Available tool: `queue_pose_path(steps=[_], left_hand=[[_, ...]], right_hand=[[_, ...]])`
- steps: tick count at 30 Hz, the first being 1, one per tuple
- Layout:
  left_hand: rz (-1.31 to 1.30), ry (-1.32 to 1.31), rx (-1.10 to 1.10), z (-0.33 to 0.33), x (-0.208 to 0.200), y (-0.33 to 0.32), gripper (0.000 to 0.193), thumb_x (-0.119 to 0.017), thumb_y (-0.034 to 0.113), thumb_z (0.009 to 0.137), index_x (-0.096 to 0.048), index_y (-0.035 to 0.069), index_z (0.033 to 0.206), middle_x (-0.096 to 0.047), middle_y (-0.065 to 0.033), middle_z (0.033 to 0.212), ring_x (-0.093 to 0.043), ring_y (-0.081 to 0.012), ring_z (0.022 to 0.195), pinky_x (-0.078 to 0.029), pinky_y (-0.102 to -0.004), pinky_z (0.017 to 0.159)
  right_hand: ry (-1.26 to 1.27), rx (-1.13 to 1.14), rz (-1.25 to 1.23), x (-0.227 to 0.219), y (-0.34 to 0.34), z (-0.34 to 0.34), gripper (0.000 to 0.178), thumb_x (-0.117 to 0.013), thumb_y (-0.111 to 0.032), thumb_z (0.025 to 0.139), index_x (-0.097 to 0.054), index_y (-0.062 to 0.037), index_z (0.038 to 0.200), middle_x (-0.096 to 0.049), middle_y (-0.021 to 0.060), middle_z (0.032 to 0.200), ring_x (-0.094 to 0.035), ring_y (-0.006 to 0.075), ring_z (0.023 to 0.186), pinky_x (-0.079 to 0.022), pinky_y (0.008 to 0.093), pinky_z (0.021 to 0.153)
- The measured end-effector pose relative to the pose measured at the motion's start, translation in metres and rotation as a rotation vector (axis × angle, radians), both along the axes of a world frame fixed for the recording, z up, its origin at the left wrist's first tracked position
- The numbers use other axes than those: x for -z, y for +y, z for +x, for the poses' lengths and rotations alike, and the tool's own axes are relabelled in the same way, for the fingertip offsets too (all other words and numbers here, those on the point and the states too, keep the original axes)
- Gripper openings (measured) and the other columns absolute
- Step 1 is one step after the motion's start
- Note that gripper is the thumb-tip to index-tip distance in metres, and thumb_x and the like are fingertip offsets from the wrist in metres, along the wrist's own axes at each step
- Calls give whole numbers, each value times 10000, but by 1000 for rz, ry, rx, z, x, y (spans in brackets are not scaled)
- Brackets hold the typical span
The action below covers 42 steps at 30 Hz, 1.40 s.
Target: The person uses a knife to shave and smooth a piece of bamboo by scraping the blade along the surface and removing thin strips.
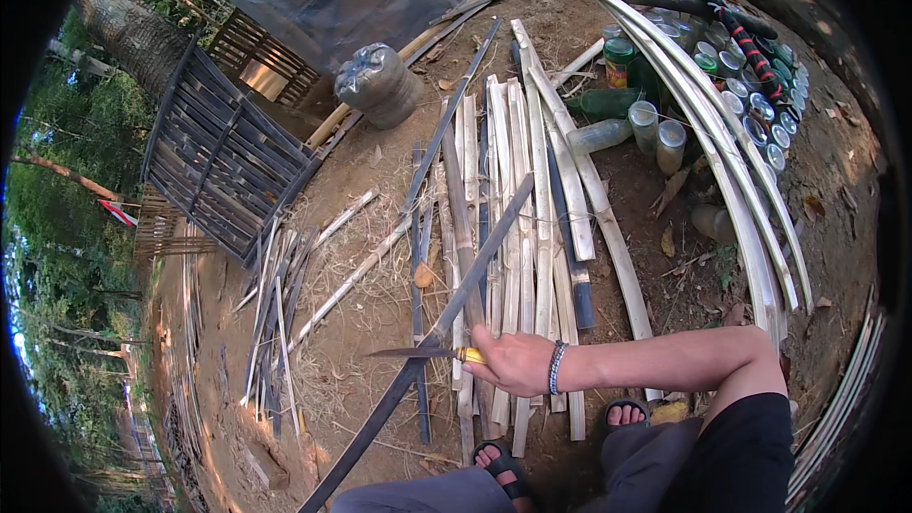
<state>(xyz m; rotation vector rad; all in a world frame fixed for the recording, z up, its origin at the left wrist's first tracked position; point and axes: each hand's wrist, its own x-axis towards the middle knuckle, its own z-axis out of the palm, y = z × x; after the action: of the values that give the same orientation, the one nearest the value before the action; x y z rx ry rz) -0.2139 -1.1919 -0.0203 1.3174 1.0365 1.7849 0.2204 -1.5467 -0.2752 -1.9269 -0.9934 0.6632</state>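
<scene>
My right hand (518, 363) is closed around the yellow handle of a knife (469, 354). The knife's dark blade points left and lies across a long, dark bamboo strip (382, 410); I cannot tell whether its edge bites into it. The strip slants from the lower left up to the middle, above the ground. Under my right hand and beyond it, many pale split bamboo pieces (518, 218) lie on the soil, with darker ones among them. My left hand does not show.
Long pale bamboo strips (708, 123) lean by upturned glass bottles and jars (670, 138) at the right. A dark slatted bamboo panel (214, 152) stands at the left, near a filled plastic bag (378, 85). Thin strips (275, 323) and shavings litter the ground. My sandalled feet are below.
</scene>
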Motion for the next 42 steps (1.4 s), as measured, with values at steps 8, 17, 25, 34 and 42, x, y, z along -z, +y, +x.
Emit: queue_pose_path(steps=[8,17,25,34,42], left_hand=[[-266,-99,11,-20,4,29,373,-666,351,733,-393,148,886,-405,20,592,-412,-91,493,-355,-218,456],[-594,-284,-21,-76,-8,63,478,-779,361,626,-340,182,691,-372,33,521,-395,-85,463,-341,-215,430],[-851,-470,-71,-116,-11,94,607,-879,370,530,-293,212,516,-344,46,458,-381,-79,436,-328,-213,406],[-924,-580,-71,-137,-21,103,554,-927,279,512,-381,193,475,-374,46,442,-395,-69,428,-345,-206,401],[-1032,-753,86,-147,-25,103,377,-918,97,546,-544,140,547,-453,30,472,-434,-63,435,-387,-199,411]], right_hand=[[1,225,-88,39,-10,33,365,-389,-327,1002,-375,38,988,-603,259,651,-619,446,637,-519,483,592],[-34,71,-117,26,5,22,426,-414,-369,992,-389,55,962,-612,272,684,-644,439,690,-530,485,627],[-104,207,-148,20,-7,31,306,-372,-295,1005,-374,6,1061,-617,242,668,-636,419,642,-520,503,600],[-71,58,-129,6,-1,31,341,-396,-264,995,-430,75,995,-624,280,706,-640,451,686,-526,505,647],[129,132,-189,40,-11,42,407,-369,-293,999,-436,105,1050,-628,314,779,-646,446,805,-524,484,744]])
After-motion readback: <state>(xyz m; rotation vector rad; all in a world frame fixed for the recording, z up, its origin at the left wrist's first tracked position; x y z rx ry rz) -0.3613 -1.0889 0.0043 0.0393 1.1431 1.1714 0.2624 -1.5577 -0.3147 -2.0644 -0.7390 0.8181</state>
